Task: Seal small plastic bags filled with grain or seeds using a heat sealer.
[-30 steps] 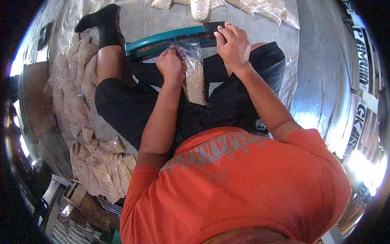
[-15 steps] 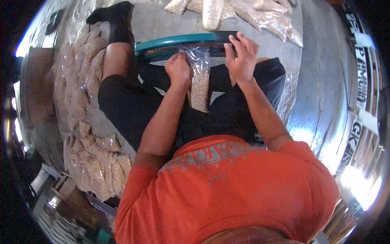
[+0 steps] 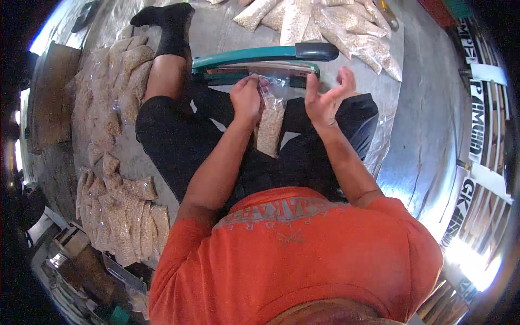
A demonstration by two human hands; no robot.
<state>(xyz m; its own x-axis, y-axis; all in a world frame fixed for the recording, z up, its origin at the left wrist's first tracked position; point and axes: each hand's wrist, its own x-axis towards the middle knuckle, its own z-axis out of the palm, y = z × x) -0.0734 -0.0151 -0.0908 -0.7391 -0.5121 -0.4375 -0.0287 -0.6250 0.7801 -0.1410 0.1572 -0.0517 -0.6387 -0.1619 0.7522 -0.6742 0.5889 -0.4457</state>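
Note:
My left hand [image 3: 247, 99] is closed on the upper edge of a clear plastic bag [image 3: 270, 123], whose lower part is filled with pale, grain-like pieces. The bag hangs upright in front of my lap, its top edge close to the jaws of a hand sealer. That green hand sealer [image 3: 244, 54] lies across my legs, its black-gripped lever raised above the base. To the right of the bag, my right hand [image 3: 328, 102] is off the lever, thumb and fingers spread with nothing in them.
Filled bags [image 3: 111, 86] lie heaped beside my left leg, with another group [image 3: 122, 216] nearer my left side. More filled bags [image 3: 336, 27] lie beyond the sealer at the far right. A wooden board [image 3: 53, 97] stands at the left. Slatted panels with lettering [image 3: 485, 119] line the right.
My right hand has let go of the sealer's black handle and drawn back toward me. The lever now stands higher, parted from the base. The bag has come slightly down, away from the sealer.

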